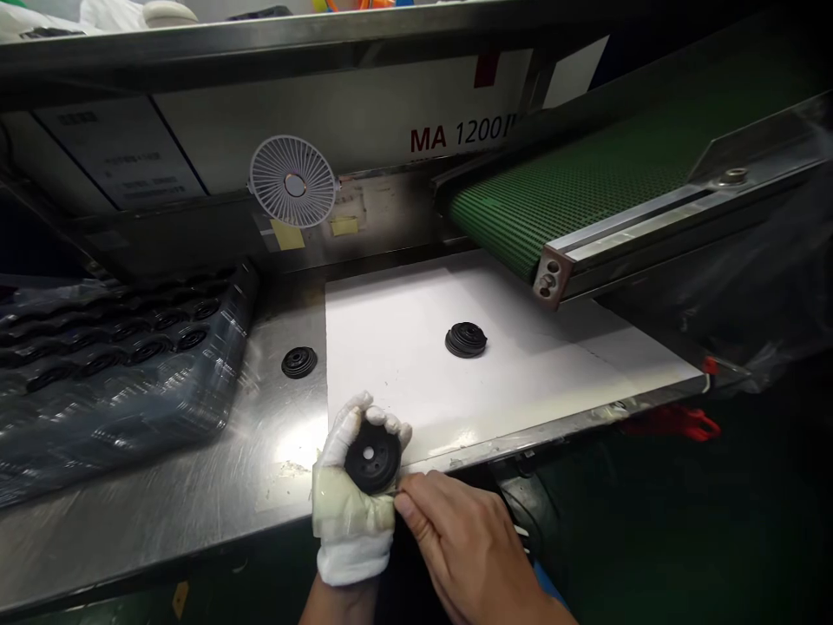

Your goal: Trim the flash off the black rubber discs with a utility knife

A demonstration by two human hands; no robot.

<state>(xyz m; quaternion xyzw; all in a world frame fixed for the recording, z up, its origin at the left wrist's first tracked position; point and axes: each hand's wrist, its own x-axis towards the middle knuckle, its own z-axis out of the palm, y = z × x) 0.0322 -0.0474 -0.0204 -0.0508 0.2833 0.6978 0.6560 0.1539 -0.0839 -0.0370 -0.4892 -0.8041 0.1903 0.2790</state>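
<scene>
My left hand (344,499), in a white glove, is closed around a round black ribbed part (373,457) with a light hole at its centre. Bare, my right hand (462,529) is pinched at the lower right rim of that part; whatever lies between its thumb and finger is too small to make out. Another black ribbed part (466,339) rests on the white sheet (396,338) ahead of my hands. To the left, one more round black part (299,362) lies on the bare metal table (286,417).
Stacked clear trays (214,373) hold several black round parts at the left. A green conveyor belt (560,200) slopes down from the upper right, its metal end overhanging the sheet. A small white fan (295,182) stands at the back. Red-handled tools (683,423) hang off the table's right edge.
</scene>
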